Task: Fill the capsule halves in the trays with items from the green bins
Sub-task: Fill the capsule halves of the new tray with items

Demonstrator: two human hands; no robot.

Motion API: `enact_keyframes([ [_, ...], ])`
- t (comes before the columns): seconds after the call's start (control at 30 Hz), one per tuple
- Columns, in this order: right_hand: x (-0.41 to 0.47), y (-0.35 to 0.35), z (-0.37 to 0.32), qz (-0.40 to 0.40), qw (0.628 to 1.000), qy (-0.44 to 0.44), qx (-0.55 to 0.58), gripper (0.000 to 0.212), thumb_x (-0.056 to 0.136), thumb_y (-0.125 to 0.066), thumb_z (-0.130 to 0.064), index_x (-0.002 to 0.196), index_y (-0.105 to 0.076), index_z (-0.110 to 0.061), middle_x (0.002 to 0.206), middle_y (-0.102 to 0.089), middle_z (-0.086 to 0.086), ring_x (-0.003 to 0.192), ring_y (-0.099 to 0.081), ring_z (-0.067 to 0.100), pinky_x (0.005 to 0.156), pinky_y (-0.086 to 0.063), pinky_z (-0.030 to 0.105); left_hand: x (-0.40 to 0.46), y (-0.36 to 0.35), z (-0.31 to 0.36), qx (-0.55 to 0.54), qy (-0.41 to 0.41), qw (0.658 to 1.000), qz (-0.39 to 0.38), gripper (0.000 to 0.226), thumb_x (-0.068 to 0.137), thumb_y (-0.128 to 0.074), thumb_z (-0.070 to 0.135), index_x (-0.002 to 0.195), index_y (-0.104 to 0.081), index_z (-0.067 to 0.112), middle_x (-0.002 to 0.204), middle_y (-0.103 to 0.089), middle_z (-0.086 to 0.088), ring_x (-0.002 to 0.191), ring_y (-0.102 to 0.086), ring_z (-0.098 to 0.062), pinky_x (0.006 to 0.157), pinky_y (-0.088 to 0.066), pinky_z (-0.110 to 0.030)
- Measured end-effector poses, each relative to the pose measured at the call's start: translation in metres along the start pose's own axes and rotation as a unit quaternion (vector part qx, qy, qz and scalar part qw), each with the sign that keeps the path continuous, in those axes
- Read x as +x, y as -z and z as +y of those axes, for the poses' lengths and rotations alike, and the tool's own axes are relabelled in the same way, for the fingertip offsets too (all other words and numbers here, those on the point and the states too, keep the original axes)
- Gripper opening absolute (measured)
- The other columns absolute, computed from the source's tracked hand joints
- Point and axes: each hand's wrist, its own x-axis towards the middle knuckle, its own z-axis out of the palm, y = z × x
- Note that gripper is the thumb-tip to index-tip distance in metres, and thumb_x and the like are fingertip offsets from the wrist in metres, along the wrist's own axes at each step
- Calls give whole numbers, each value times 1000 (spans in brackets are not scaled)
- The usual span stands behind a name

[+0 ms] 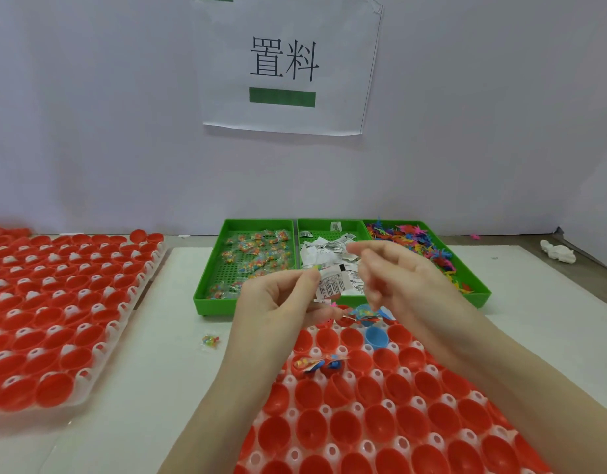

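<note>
Both hands hover above the near tray of red capsule halves, just in front of the green bins. The left hand pinches a small printed paper slip between thumb and fingers, holding it upright over the tray's far edge. The right hand is beside the slip with fingers loosely bent and spread, gripping nothing.

Behind the near tray, the left green bin holds clear packets of coloured bits, the middle bin holds more white slips, and the right bin holds small bright plastic figures. At the tray's far edge sits one blue capsule half, and a few red halves near it already hold packets and figures. One stray packet lies on the bench left of the near tray. Further left, a second tray of red halves rests well apart. A paper sign hangs on the wall behind the bins.
</note>
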Motion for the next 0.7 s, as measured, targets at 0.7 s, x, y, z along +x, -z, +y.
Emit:
enact_keyframes([
  [0.7,-18,-13,-1,24,990,139,-10,46,92,-49,-11,127,-35,-37,100,-69,-22,101,-62,-5,88,-44,7,-9,-5,11,-142,53,987,-59,24,82,-62,15,58,-70,14,57,-66,-1,61,-70,-19,55,-53,-16],
])
